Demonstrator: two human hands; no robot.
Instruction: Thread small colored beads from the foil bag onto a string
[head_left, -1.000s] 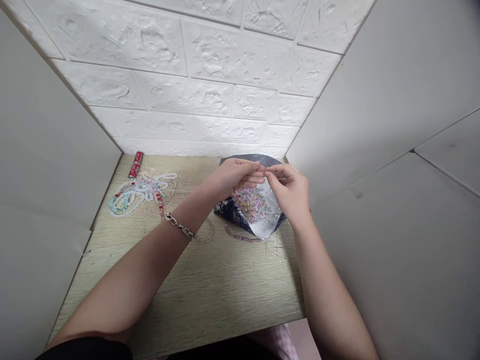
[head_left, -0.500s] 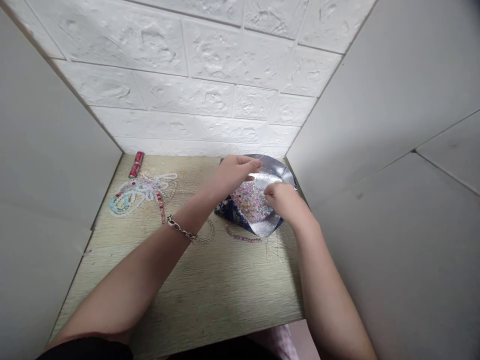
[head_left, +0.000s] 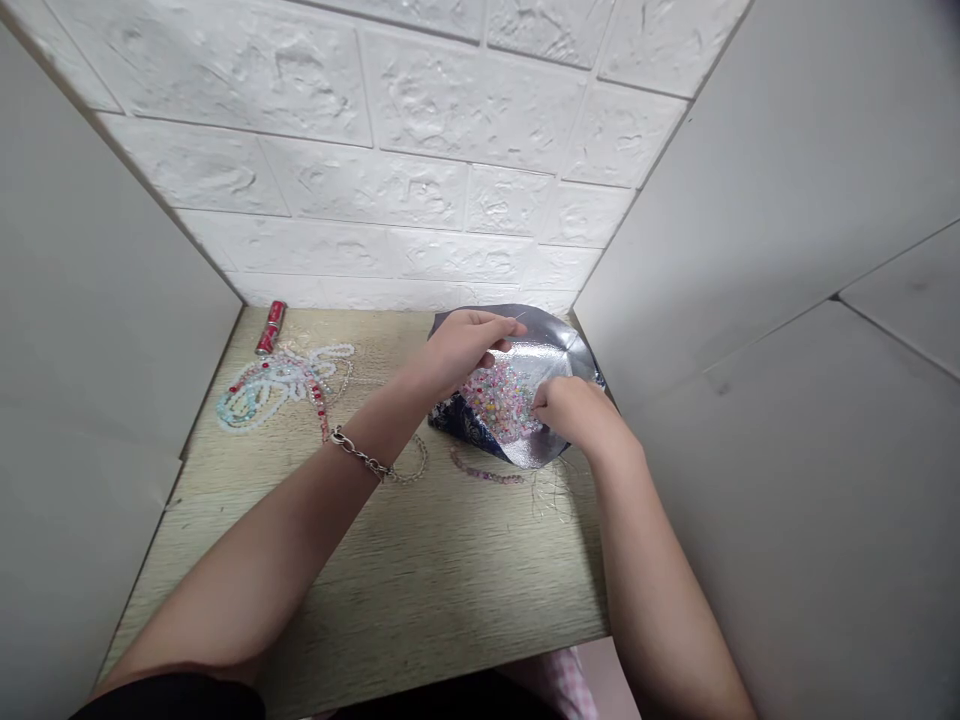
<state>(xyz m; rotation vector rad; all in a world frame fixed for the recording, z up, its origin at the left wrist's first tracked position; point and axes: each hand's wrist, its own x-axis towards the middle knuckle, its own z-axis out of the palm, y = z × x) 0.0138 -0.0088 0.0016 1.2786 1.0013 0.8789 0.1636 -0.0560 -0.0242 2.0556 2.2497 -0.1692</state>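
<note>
Small multicoloured beads (head_left: 499, 402) lie heaped in a pouch (head_left: 559, 330) with a silver lining and a dark blue patterned outside. Over the pouch's left side hangs my left hand (head_left: 474, 345), thumb and forefinger pinched on a fine, pale thread-like strand that barely shows. My right hand (head_left: 571, 408) is inside the pouch's right part, closed, its fingertips at the edge of the beads. Whatever it may hold is hidden. A short string of purple and pink beads (head_left: 484, 475) rests on the table in front of the pouch.
White, pale blue and red bead strands (head_left: 285, 385) lie tangled on the wooden table (head_left: 420, 590) at left. Behind them lies a red cylinder-shaped item (head_left: 271, 328). Loose thin threads (head_left: 551, 498) lie at the front right. A white brick-pattern wall (head_left: 427, 190) and side panels enclose the table.
My right hand has shifted slightly right and down in the pouch, its fingers curled. The pouch opening has spread a little. My left hand stays nearly in place.
</note>
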